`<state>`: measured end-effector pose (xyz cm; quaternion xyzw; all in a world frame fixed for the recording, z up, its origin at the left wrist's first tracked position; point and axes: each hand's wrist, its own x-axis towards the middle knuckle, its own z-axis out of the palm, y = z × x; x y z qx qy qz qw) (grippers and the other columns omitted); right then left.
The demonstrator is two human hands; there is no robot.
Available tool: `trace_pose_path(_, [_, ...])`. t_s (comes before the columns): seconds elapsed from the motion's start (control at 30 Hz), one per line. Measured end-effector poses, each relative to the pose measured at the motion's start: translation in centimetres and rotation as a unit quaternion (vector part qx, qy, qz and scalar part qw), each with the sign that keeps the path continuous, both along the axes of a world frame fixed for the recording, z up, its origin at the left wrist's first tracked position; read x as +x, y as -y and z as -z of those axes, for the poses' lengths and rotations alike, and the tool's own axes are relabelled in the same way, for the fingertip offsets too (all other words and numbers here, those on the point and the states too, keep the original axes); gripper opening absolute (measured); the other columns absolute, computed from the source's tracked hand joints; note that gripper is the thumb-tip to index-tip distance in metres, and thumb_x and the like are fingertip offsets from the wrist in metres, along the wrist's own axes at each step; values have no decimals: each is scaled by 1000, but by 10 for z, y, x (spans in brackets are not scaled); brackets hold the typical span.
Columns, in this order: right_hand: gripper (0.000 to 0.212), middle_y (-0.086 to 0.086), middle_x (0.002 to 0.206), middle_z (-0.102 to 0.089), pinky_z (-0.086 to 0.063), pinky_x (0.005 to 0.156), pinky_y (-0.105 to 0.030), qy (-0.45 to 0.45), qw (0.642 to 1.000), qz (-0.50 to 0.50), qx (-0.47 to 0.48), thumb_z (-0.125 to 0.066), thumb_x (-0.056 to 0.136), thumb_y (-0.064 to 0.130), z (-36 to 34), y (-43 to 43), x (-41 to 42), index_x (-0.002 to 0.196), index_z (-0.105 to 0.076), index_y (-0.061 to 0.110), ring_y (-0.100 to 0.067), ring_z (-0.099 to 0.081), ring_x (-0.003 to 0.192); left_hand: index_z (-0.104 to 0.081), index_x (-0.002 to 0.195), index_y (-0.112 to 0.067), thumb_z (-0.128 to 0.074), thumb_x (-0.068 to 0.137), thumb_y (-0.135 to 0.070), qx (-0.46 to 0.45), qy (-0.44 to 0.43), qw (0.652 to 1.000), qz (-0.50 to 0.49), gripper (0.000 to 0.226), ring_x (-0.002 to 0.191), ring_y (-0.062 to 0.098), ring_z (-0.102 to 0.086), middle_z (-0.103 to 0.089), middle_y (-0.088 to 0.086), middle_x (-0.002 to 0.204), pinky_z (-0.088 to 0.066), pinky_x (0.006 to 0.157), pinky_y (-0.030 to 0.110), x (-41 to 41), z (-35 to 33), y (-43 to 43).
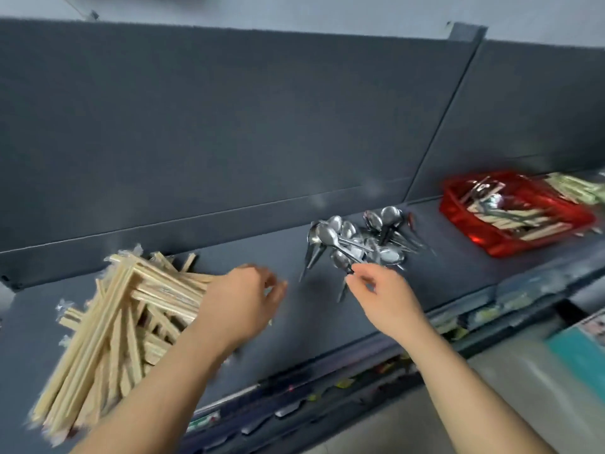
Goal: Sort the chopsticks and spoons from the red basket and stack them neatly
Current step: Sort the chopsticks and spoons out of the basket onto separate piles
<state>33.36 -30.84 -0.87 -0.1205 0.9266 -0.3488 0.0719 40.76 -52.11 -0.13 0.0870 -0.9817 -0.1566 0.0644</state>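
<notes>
Two heaps lie apart on the grey shelf [311, 326]. One is a loose pile of wrapped chopsticks [124, 309] at the left, and the other a tangle of metal spoons [357, 240] near the middle, close to the back panel. The red basket [491, 244] sits further right on the same shelf, well apart from the spoons, with chopsticks and spoons mixed inside it. The left hand [242, 303] hovers just right of the chopstick pile, its forearm crossing the pile's near edge. Its grip is released, the fingers loosely curled and blurred. The right hand [383, 296] is at the near edge of the spoon heap, its grip pinching the thin handle of one spoon [342, 291] between thumb and fingertips.
</notes>
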Motion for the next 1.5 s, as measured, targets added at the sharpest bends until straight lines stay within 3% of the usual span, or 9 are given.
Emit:
trace_pose_path(0.1, [30, -3, 110, -70, -48, 92, -32, -2, 997, 77, -24, -58, 94, 28, -6, -75, -27, 114, -66, 7, -13, -62, 101, -65, 100, -27, -44, 93, -52, 5, -14, 998, 56, 34, 99, 18, -61, -65, -5, 104, -46, 75, 29, -36, -3, -54])
trace_pose_path(0.23, [36, -3, 118, -67, -43, 88, -25, -12, 987, 148, -53, -60, 94, 27, -11, -176, -68, 125, -63, 8, -12, -60, 101, -63, 98, -28, -46, 91, -51, 31, -45, 993, 101, 30, 94, 18, -63, -67, -7, 100, -51, 72, 32, -94, -5, -134])
trace_pose_path(0.6, [33, 2, 122, -65, -40, 85, -22, -38, 984, 169, -49, -51, 98, 29, -27, -382, -198, 124, -63, 13, -6, -54, 99, -66, 99, -22, -52, 92, -43, 109, -47, 983, 143, 26, 91, 21, -64, -68, -3, 94, -53, 77, 35, -248, -13, -354])
trace_pose_path(1.0, [34, -2, 127, -64, -46, 95, -26, -24, 996, 89, 10, -54, 97, 25, 7, -428, -346, 127, -62, 13, -16, -59, 116, -65, 108, -14, -56, 89, -27, 129, -4, 987, 98, 25, 88, 28, -62, -66, 7, 100, -45, 69, 31, -402, 32, -410])
trace_pose_path(1.17, [35, 0, 126, -65, -46, 96, -25, 9, 998, 32, 60, -59, 94, 26, 24, -428, -399, 127, -63, 16, -14, -60, 114, -56, 98, -8, -54, 90, -23, 154, 49, 986, 40, 18, 92, 33, -58, -62, 14, 99, -38, 67, 29, -464, 53, -414])
trace_pose_path(1.27, [35, 2, 126, -65, -46, 95, -26, 25, 998, -3, 61, -60, 94, 26, 29, -425, -420, 128, -62, 19, -13, -59, 114, -61, 109, -6, -58, 88, -22, 161, 65, 985, 25, 26, 102, 36, -60, -66, 14, 104, -45, 76, 34, -486, 63, -415])
trace_pose_path(1.37, [33, 6, 128, -63, -46, 99, -28, 37, 997, -35, 66, -57, 96, 26, 33, -424, -437, 128, -62, 22, -12, -58, 117, -71, 95, -12, -65, 83, -21, 184, 66, 981, 6, 16, 90, 30, -65, -71, 8, 91, -47, 69, 32, -497, 70, -414])
trace_pose_path(1.43, [32, 5, 126, -64, -47, 95, -26, 34, 995, -59, 67, -54, 97, 24, 38, -424, -449, 127, -63, 20, -10, -60, 113, -73, 91, -15, -69, 81, -23, 189, 65, 980, 1, 13, 85, 25, -64, -70, 3, 87, -41, 66, 27, -499, 72, -415])
trace_pose_path(1.5, [32, 4, 119, -66, -45, 78, -15, 33, 993, -91, 72, -51, 99, 22, 41, -425, -462, 129, -61, 19, -4, -62, 92, -74, 90, -16, -70, 82, -24, 199, 66, 978, -7, 12, 82, 22, -63, -68, 1, 84, -36, 64, 25, -501, 74, -414])
